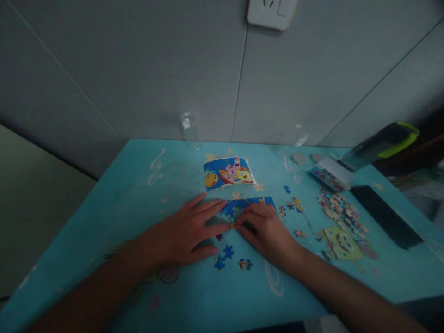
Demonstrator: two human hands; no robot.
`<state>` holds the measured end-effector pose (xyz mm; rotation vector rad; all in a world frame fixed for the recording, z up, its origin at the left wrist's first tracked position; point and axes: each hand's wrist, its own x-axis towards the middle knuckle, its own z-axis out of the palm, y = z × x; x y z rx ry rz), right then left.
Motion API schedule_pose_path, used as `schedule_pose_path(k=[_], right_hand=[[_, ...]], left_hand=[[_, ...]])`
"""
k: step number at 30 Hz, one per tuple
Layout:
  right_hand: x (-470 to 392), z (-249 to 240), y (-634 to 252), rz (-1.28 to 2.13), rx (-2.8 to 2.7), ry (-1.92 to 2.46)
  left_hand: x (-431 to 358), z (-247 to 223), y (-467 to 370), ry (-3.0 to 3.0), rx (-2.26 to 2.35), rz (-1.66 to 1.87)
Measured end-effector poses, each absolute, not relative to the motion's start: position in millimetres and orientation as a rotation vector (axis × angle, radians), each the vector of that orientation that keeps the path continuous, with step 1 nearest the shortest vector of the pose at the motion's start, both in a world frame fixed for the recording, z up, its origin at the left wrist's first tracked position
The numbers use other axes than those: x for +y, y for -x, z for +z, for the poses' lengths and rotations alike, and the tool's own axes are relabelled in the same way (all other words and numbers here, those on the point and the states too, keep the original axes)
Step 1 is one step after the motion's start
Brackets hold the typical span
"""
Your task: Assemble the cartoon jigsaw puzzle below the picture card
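A partly joined blue jigsaw puzzle [268, 201] lies between my hands. My left hand [194, 227] rests palm down with its fingers spread, the fingertips reaching the puzzle's left side. At the puzzle's lower edge my right hand [261, 226] pinches a small yellowish puzzle piece [233, 225], close to my left index fingertip. Part of the puzzle is hidden under my right hand. Just below lie loose blue puzzle pieces [228, 251] and an orange-and-blue puzzle piece [245, 264]. Behind the puzzle lies a printed cartoon picture [229, 173] with characters in a boat.
To the right are several loose pieces [290, 205], a pile of puzzle pieces [340, 210], a dark flat object [385, 216], a small box [329, 175] and a tilted bottle [379, 145]. A clear container [192, 132] stands by the wall. A patterned turquoise cloth [138, 185] covers the table.
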<state>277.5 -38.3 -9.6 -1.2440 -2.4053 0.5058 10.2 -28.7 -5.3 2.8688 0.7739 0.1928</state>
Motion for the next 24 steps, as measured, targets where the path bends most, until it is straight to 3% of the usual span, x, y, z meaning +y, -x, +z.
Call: schedule_pose_path(k=[17, 24], right_hand=[[-61, 5, -276, 0.519, -2.397, 1.031], [-64, 7, -274, 0.422, -2.438, 0.965]], left_hand=[[-30, -9, -16, -2.940, 0.691, 0.643], [-36, -12, -27, -2.916, 0.734, 0.667]])
